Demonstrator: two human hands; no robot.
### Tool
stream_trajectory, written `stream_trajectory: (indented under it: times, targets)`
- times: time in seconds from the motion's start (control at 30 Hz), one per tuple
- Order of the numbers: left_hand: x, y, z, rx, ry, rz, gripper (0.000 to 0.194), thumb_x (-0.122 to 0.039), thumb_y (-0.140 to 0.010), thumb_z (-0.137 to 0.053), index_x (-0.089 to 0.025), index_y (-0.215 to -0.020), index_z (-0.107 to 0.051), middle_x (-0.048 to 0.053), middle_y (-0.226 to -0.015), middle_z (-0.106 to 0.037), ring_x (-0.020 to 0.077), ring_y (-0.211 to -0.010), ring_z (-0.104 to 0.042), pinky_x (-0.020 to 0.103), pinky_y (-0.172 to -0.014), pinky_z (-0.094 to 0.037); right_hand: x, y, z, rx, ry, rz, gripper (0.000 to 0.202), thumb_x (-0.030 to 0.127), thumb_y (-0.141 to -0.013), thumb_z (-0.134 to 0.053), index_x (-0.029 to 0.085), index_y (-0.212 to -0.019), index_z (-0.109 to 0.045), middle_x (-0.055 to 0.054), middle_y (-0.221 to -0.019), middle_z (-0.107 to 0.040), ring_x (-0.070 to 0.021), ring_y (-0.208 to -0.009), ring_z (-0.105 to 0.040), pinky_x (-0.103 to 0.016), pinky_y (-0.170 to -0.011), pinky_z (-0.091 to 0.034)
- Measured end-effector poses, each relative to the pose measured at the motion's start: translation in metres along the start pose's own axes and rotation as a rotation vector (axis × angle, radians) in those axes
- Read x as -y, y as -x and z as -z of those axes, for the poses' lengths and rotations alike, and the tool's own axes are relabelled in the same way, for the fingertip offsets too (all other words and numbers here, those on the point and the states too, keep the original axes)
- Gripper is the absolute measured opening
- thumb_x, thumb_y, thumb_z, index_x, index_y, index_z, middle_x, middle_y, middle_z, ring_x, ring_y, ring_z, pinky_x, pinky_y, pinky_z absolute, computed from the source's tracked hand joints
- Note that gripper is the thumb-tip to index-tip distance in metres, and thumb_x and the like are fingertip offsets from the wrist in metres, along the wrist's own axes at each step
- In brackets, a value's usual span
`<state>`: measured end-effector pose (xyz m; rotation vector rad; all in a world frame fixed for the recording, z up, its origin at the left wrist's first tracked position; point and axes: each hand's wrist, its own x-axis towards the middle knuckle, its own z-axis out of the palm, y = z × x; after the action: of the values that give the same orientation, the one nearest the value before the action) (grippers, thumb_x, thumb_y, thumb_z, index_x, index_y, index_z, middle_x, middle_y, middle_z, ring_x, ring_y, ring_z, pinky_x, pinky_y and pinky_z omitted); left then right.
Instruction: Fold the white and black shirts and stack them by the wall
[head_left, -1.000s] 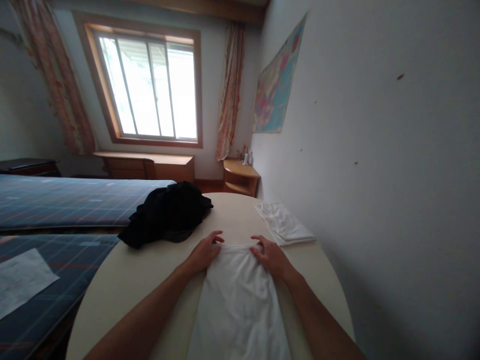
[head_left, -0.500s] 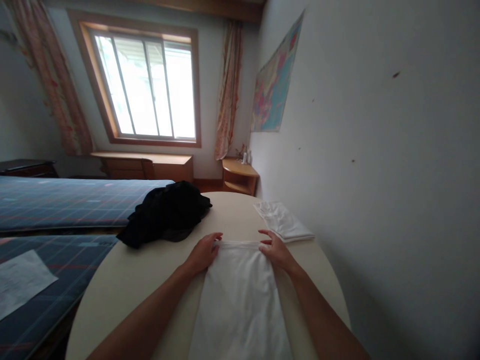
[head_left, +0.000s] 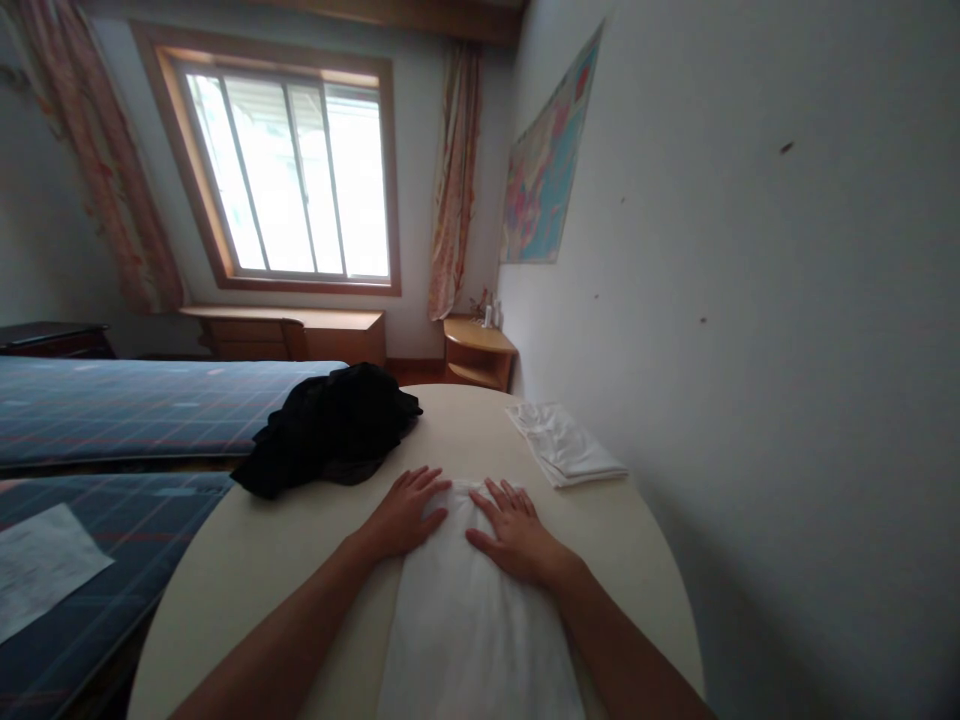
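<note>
A long piece of white cloth (head_left: 472, 640), perhaps a garment, lies spread along the near half of the round cream table (head_left: 247, 590). My left hand (head_left: 411, 512) rests at its far left edge, fingers spread and partly on the fabric. Flat on the far right end of the cloth is my right hand (head_left: 511, 532), its fingers apart. Small creases run through the fabric between the two hands. Beyond my right hand lies a folded white cloth (head_left: 574, 447). A heap of black clothing (head_left: 337, 425) sits on the far left of the table.
To the left are beds with blue plaid mattresses (head_left: 165, 405), one bearing a white sheet of paper (head_left: 46, 565). A white wall (head_left: 787, 450) with a map (head_left: 551, 160) runs close along the right. A corner shelf (head_left: 480, 340) and a desk (head_left: 330, 320) stand at the back.
Both hands have gone from curled fingers at the cloth's far corners to flat, spread palms. My right hand has moved left onto the fabric, which is now more creased at that end.
</note>
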<state>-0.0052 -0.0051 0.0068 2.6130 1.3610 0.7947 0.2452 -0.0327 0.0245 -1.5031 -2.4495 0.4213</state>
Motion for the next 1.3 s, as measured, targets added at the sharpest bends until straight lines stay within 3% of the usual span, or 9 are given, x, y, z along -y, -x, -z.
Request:
stream_trajectory:
  times: [0.17,0.3,0.5,0.63,0.8,0.97,1.1,1.2,1.3]
  targets:
    - [0.006,-0.008,-0.007,-0.039,-0.109,0.163,0.042,-0.03,-0.092,-0.053,-0.02,-0.133,-0.057,0.012,-0.129,-0.063,0.0272,-0.12,-0.056,0.043,-0.108,-0.036,-0.009,-0.013,0.0,-0.012,0.042,-0.084,0.063,0.059,-0.097,-0.032,0.027,-0.151,-0.034,-0.008,-0.16,-0.025,-0.0274,-0.148,-0.015,-0.049,-0.119,-0.007]
    - [0.013,-0.011,-0.009,-0.074,-0.047,0.255,0.044,-0.029,-0.088,-0.057,-0.015,-0.131,-0.058,0.013,-0.125,-0.065,0.0265,-0.117,-0.057,0.038,-0.104,-0.039,-0.023,-0.019,0.003,-0.084,0.048,-0.19,0.059,0.053,-0.098,-0.031,0.022,-0.148,-0.041,-0.008,-0.156,-0.034,-0.0276,-0.145,-0.024,-0.048,-0.118,-0.012]
    - [0.015,-0.013,-0.009,-0.064,0.061,0.354,0.045,-0.02,-0.082,-0.06,-0.014,-0.127,-0.06,0.011,-0.118,-0.067,0.0223,-0.113,-0.059,0.031,-0.102,-0.041,-0.04,-0.02,0.006,-0.167,0.062,-0.086,0.047,0.04,-0.098,-0.036,0.018,-0.135,-0.055,-0.009,-0.139,-0.056,-0.0211,-0.13,-0.045,-0.033,-0.111,-0.027]
    - [0.013,-0.014,-0.009,-0.079,0.043,0.414,0.047,-0.024,-0.083,-0.061,-0.011,-0.127,-0.059,0.015,-0.125,-0.064,0.0264,-0.119,-0.056,0.035,-0.106,-0.038,-0.047,-0.022,0.01,-0.213,0.11,-0.169,0.048,0.032,-0.094,-0.042,0.011,-0.135,-0.056,-0.013,-0.134,-0.058,-0.0239,-0.124,-0.048,-0.032,-0.108,-0.03]
    - [0.014,-0.014,-0.01,-0.109,0.146,0.457,0.055,-0.022,-0.079,-0.064,-0.014,-0.133,-0.054,0.012,-0.114,-0.068,0.0244,-0.111,-0.061,0.035,-0.101,-0.043,-0.053,-0.028,0.01,-0.272,0.102,-0.269,0.045,0.03,-0.085,-0.052,0.011,-0.125,-0.063,-0.015,-0.123,-0.064,-0.0255,-0.117,-0.053,-0.032,-0.103,-0.035]
    - [0.012,-0.016,-0.015,-0.189,0.25,0.405,0.052,-0.012,-0.077,-0.058,-0.016,-0.129,-0.056,0.008,-0.108,-0.067,0.022,-0.104,-0.062,0.037,-0.099,-0.045,-0.055,-0.029,0.012,-0.326,-0.016,-0.256,0.032,0.024,-0.078,-0.057,0.013,-0.106,-0.068,-0.013,-0.108,-0.069,-0.0242,-0.105,-0.059,-0.031,-0.094,-0.041]
    - [0.003,-0.018,-0.015,-0.214,0.321,0.315,0.053,-0.002,-0.071,-0.05,-0.016,-0.121,-0.061,0.006,-0.1,-0.066,0.0178,-0.094,-0.063,0.032,-0.093,-0.048,-0.054,-0.024,0.018,-0.324,-0.288,-0.173,0.029,0.024,-0.079,-0.053,0.018,-0.104,-0.065,-0.006,-0.094,-0.071,-0.0195,-0.087,-0.064,-0.028,-0.079,-0.047]
    - [-0.007,-0.019,-0.011,-0.209,0.372,0.343,0.037,-0.006,-0.071,-0.054,-0.016,-0.104,-0.069,0.006,-0.099,-0.067,0.0179,-0.089,-0.063,0.031,-0.086,-0.049,-0.055,-0.022,0.022,-0.354,-0.474,-0.177,0.036,0.026,-0.079,-0.052,0.016,-0.111,-0.063,-0.007,-0.097,-0.071,-0.0192,-0.087,-0.065,-0.029,-0.079,-0.049]
    - [-0.015,-0.019,-0.004,-0.214,0.449,0.405,0.024,-0.018,-0.075,-0.058,-0.017,-0.095,-0.07,0.004,-0.093,-0.07,0.0176,-0.081,-0.062,0.029,-0.077,-0.049,-0.057,-0.023,0.026,-0.414,-0.513,-0.177,0.039,0.03,-0.078,-0.054,0.014,-0.112,-0.065,-0.008,-0.097,-0.071,-0.0196,-0.084,-0.065,-0.032,-0.08,-0.051]
